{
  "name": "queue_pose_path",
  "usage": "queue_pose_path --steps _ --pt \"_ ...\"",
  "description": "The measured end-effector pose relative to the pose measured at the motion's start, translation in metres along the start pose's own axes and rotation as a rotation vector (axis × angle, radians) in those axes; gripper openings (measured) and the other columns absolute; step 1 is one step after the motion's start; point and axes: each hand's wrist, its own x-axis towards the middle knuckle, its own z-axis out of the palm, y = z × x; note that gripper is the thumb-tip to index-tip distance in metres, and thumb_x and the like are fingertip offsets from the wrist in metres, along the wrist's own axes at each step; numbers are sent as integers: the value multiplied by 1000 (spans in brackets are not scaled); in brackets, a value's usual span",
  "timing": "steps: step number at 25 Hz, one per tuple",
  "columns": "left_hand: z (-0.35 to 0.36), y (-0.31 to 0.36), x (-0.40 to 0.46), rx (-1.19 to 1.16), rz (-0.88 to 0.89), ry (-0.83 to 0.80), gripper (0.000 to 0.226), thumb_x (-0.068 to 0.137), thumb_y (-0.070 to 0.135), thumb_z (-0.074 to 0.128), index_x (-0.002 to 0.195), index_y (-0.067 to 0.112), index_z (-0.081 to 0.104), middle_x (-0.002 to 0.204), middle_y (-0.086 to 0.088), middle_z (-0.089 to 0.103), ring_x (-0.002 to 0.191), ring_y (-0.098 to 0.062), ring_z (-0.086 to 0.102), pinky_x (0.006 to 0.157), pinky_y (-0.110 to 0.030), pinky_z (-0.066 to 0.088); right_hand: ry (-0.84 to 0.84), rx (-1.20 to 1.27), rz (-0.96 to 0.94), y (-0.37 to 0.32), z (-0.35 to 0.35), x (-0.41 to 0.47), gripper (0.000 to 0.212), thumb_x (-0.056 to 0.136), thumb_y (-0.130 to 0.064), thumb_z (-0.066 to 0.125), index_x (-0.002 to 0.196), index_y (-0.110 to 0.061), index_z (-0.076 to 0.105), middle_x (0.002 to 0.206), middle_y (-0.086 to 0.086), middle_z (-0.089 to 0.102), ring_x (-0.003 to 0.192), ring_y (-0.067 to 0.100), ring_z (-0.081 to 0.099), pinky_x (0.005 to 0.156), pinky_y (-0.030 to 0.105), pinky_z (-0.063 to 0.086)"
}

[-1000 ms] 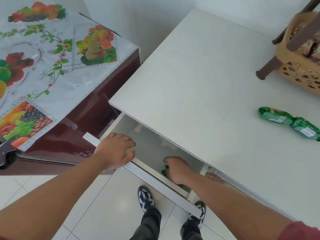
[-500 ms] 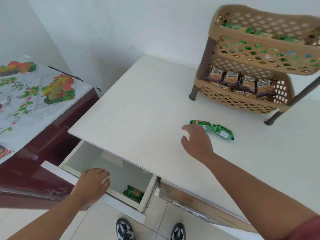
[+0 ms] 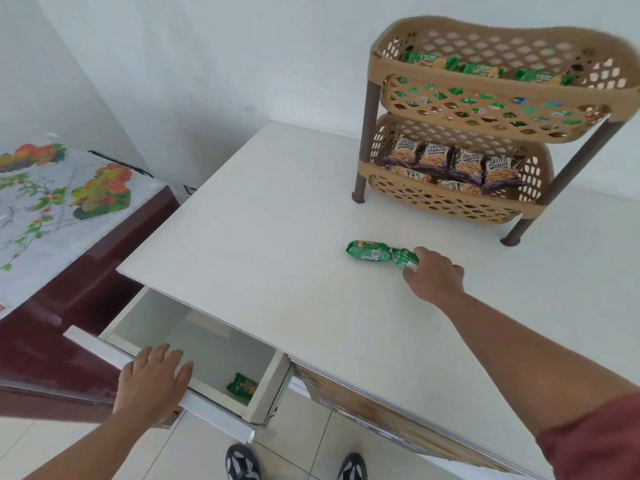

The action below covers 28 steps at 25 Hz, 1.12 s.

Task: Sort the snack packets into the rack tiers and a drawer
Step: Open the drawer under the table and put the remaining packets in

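Two joined green snack packets [image 3: 375, 252] lie on the white table [image 3: 270, 216]. My right hand [image 3: 434, 277] pinches the right-hand packet of the pair at its end. My left hand [image 3: 154, 381] rests on the front edge of the open white drawer [image 3: 214, 405], fingers laid over the rim. One green packet [image 3: 242, 386] lies inside the drawer at its right end. The tan two-tier rack [image 3: 491, 112] stands at the back right: green packets fill its upper tier, dark salted-peanut packets [image 3: 457, 166] its lower tier.
A maroon cabinet with a fruit-print cloth [image 3: 69, 199] stands left of the table, close to the drawer. White walls rise behind. My feet in dark shoes [image 3: 242, 464] stand on the tiled floor below the drawer.
My right hand left the drawer, leaving a green packet inside, reached across the table and now pinches the joined green packets. My view rose from the drawer to the rack. The left hand stayed on the drawer front.
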Motion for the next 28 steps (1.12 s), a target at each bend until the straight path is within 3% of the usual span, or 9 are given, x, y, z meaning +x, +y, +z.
queue_pose_path --steps 4,8,11,16,19,22,25,26,28 --pt "-2 3 -7 -82 -27 -28 38 97 52 50 125 33 65 146 -2 54 141 -29 39 112 -52 33 14 104 41 6 -3 -9 25 85 -31 65 99 -21 47 86 0 64 77 26 58 68 38 46" --pt "-9 -2 -10 -150 1 -39 35 99 44 49 127 29 65 146 -4 54 141 -27 39 114 -51 33 117 261 46 -9 -11 -23 54 75 -34 74 123 -21 51 107 0 59 95 28 58 77 40 50" --pt "-19 -10 -9 -177 18 -65 35 100 42 48 127 27 65 143 -3 56 140 -25 41 113 -49 34 121 339 -62 -50 -16 -34 58 71 -37 71 125 -23 55 110 0 53 98 27 57 82 42 52" --pt "-32 -33 -12 -179 31 -101 38 100 46 46 130 29 62 149 2 52 147 -21 31 117 -46 28 -126 565 -268 -140 2 -66 44 68 -38 70 110 -26 63 102 -3 58 82 21 64 70 41 58" --pt "-39 -50 -8 -198 14 -150 46 98 54 43 137 31 57 158 4 41 153 -20 21 122 -46 19 -345 627 -374 -196 35 -89 30 72 -39 73 99 -27 66 93 -1 68 66 13 67 61 32 58" --pt "-42 -71 4 -208 38 -139 45 101 51 41 138 31 57 158 6 40 153 -20 19 122 -44 16 -520 526 -490 -251 79 -113 31 78 -42 73 99 -20 66 90 5 70 73 23 64 65 38 54" --pt "-49 -95 25 -216 160 -55 43 101 47 35 111 27 72 125 7 68 135 -20 49 114 -41 31 -583 367 -551 -291 132 -132 21 86 -39 67 96 -22 60 88 0 66 80 23 64 65 36 49" --pt "-52 -101 34 -200 217 -22 50 98 49 31 95 24 74 103 7 73 115 -21 62 104 -40 39 -580 300 -566 -301 149 -137 18 89 -36 64 98 -22 58 90 -2 65 83 22 64 65 34 46" --pt "-53 -112 54 -207 297 9 54 94 52 30 72 21 69 70 6 67 77 -23 62 79 -37 45 -565 186 -580 -317 184 -142 25 95 -30 60 118 -22 55 108 -2 64 96 22 64 74 33 49"
